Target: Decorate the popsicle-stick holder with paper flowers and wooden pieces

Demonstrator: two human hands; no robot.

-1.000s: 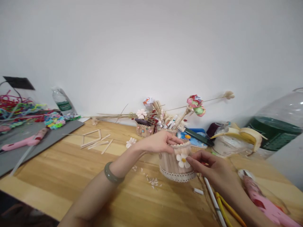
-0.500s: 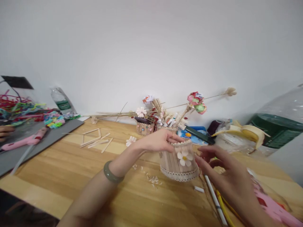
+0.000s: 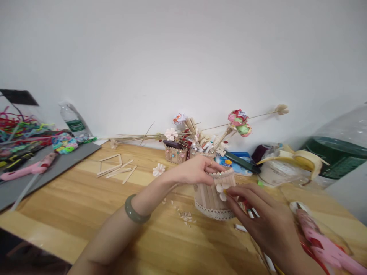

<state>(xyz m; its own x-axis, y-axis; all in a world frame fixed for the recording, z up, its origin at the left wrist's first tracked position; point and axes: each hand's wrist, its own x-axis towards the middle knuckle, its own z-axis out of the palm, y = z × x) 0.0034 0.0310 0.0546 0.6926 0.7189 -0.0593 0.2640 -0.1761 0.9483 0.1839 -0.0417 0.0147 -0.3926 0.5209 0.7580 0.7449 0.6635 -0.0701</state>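
Observation:
A small pot (image 3: 210, 196) clad in upright wooden craft sticks stands tilted on the table, with white lace round its base and a beaded top rim. My left hand (image 3: 197, 170), a green bangle on its wrist, grips the pot by the rim, fingers inside. At the pot's front, my right hand (image 3: 263, 214) is closed with thumb and fingertips on a white flower (image 3: 220, 189) with a yellow centre. My fingers hide part of the flower, which lies against the sticks.
Craft sticks (image 3: 117, 170), a loose white flower (image 3: 158, 170) and wood shavings (image 3: 186, 216) lie on the table. Behind stand decorated pots (image 3: 175, 154). Pink glue guns lie at right (image 3: 321, 240) and left (image 3: 37, 168). A peeled banana (image 3: 306, 160) and bottles are near the wall.
My right hand has moved left from beside the pot onto the white flower, its fingertips now covering part of it. The left hand keeps its grip. A co-worker's hand at far left has gone from view.

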